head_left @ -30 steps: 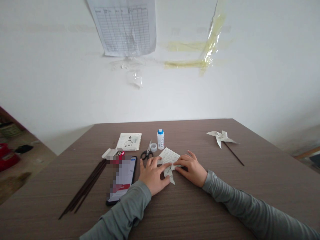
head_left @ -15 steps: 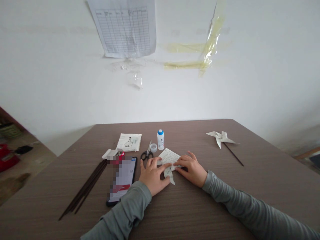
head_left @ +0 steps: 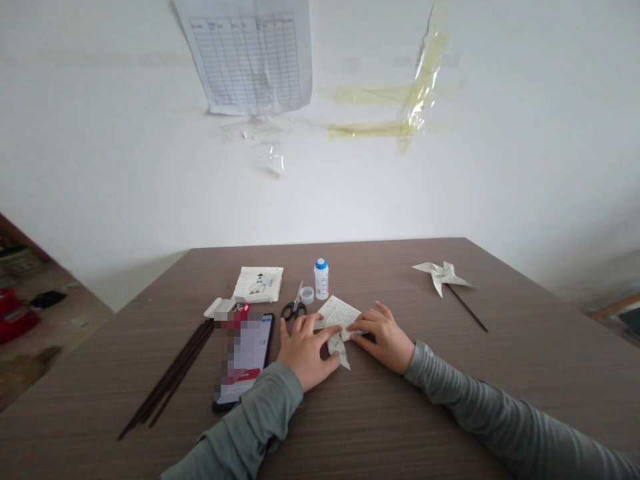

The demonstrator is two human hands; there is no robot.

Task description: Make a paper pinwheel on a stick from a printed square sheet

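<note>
The left hand (head_left: pixel 306 352) lies flat on the table (head_left: pixel 380 427), fingers spread, fingertips pressing the left edge of a printed paper (head_left: pixel 339 315) — not gripping it, only holding it down. The right hand (head_left: pixel 384 339) rests palm down at 3 o'clock from the left, its fingers close together and pinning the paper's right side; whether the thumb is tucked under the sheet cannot be told. The paper sits between the two hands, partly folded, with a pointed flap sticking out toward 6 o'clock.

At 12 o'clock from the left hand lie scissors (head_left: pixel 295 305), and just beyond them a small cap (head_left: pixel 307 294) and a white bottle (head_left: pixel 321 278) with a blue top, standing upright. At 9 o'clock, close to the left wrist, a phone (head_left: pixel 245 357) lies face up; farther out the same way — a bundle of dark sticks (head_left: pixel 170 379). At 11 o'clock sits a stack of paper sheets (head_left: pixel 259 283). Well apart at 2 o'clock from the right hand, a finished pinwheel (head_left: pixel 443 273) lies on its stick.
</note>
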